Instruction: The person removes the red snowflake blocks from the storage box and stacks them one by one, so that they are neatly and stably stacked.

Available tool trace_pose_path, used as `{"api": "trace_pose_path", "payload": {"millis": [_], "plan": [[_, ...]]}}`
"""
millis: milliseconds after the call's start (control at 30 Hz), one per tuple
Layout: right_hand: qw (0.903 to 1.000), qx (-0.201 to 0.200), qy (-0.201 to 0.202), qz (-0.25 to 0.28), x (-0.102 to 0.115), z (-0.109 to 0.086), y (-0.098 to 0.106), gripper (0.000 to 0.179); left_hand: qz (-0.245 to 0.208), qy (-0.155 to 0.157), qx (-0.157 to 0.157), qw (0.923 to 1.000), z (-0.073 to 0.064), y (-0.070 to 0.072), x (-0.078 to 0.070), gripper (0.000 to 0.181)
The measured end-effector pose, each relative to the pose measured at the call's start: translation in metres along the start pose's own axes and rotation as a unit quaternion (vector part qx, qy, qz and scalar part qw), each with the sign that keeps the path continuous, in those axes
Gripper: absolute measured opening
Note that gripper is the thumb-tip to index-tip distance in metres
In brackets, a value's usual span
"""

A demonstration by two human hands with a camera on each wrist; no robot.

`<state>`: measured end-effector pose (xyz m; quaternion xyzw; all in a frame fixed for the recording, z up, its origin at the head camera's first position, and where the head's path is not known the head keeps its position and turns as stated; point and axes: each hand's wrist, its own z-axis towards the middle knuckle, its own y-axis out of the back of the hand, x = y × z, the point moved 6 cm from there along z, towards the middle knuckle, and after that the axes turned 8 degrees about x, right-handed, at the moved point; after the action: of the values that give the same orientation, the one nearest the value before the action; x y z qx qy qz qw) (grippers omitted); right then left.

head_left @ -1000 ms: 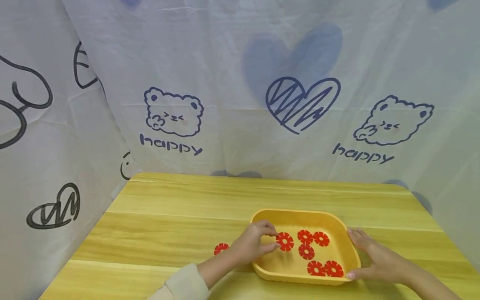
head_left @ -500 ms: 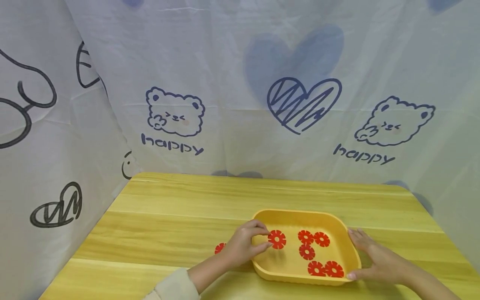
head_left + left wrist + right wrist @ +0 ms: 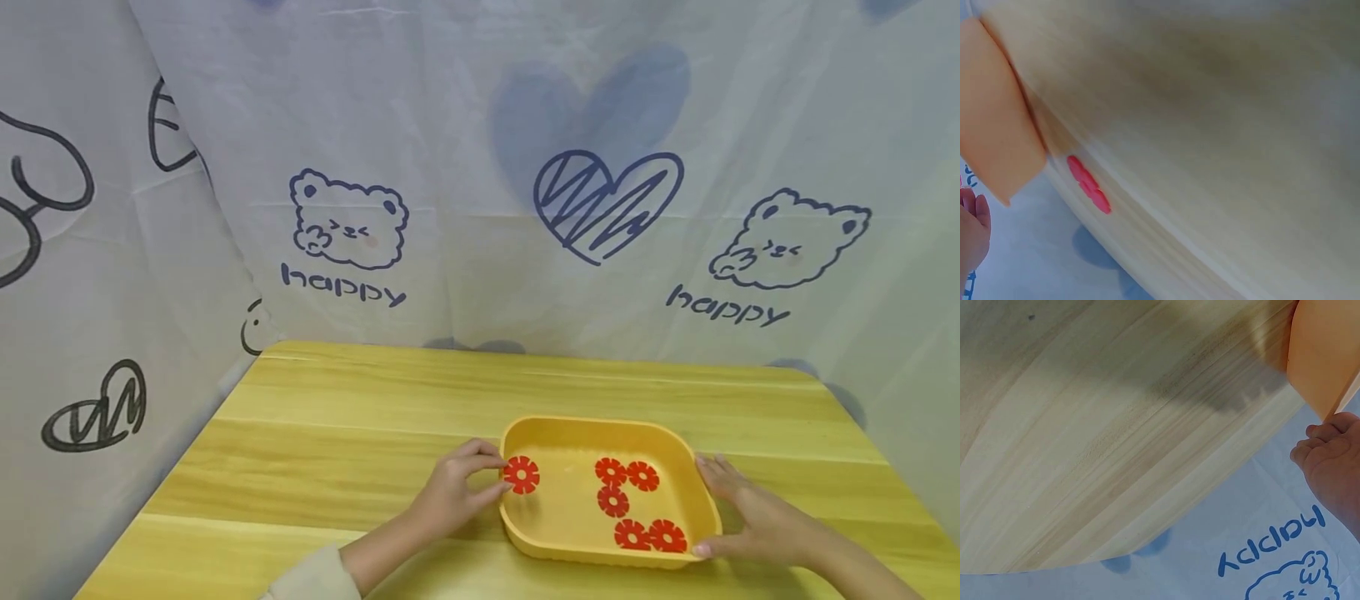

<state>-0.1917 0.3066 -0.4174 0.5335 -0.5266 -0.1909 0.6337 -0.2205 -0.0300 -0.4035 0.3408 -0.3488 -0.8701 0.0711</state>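
My left hand (image 3: pixel 457 492) pinches a red notched plastic disc (image 3: pixel 521 475), like a snowflake building piece, between thumb and fingertips. This disc is upright, over the left rim of the yellow tray (image 3: pixel 581 546). In the left wrist view the same hand (image 3: pixel 972 231) appears at the left edge. At the tray's right end my right hand (image 3: pixel 765 517) holds the rim, thumb at the near corner and fingers farther back. In the right wrist view, its fingers (image 3: pixel 1329 434) bend at the rim. Several more red discs (image 3: pixel 613 500) lie toward the tray's right side.
Another red disc (image 3: pixel 1088 184) lies on the wooden table (image 3: pixel 337 442) left of the tray, hidden behind my left arm in the head view. A white cloth (image 3: pixel 465 275) with drawn bears and hearts hangs behind and to the left of the table.
My left hand has moved left with the red disc, from inside the tray to its left rim. The right hand and the tray have stayed put.
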Motion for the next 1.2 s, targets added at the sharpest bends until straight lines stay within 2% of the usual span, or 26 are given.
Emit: {"api": "trace_pose_path", "payload": {"millis": [400, 633, 967, 1200], "plan": [[0.9998, 0.005, -0.001, 0.020, -0.002, 0.000, -0.001, 0.099, 0.013, -0.012, -0.036, 0.9992, -0.020, 0.015, 0.010, 0.020], [0.9996, 0.015, -0.018, 0.019, -0.003, 0.001, 0.001, 0.100, 0.018, 0.016, -0.043, 0.9988, -0.031, 0.022, 0.018, 0.021], [0.9997, 0.015, -0.009, 0.016, 0.001, 0.001, 0.002, 0.099, 0.037, 0.048, -0.064, 0.9961, -0.043, 0.030, 0.030, 0.021], [0.9997, 0.017, -0.015, -0.003, 0.002, 0.001, 0.002, 0.098, 0.049, 0.064, -0.057, 0.9952, -0.055, 0.030, 0.038, 0.018]]}}
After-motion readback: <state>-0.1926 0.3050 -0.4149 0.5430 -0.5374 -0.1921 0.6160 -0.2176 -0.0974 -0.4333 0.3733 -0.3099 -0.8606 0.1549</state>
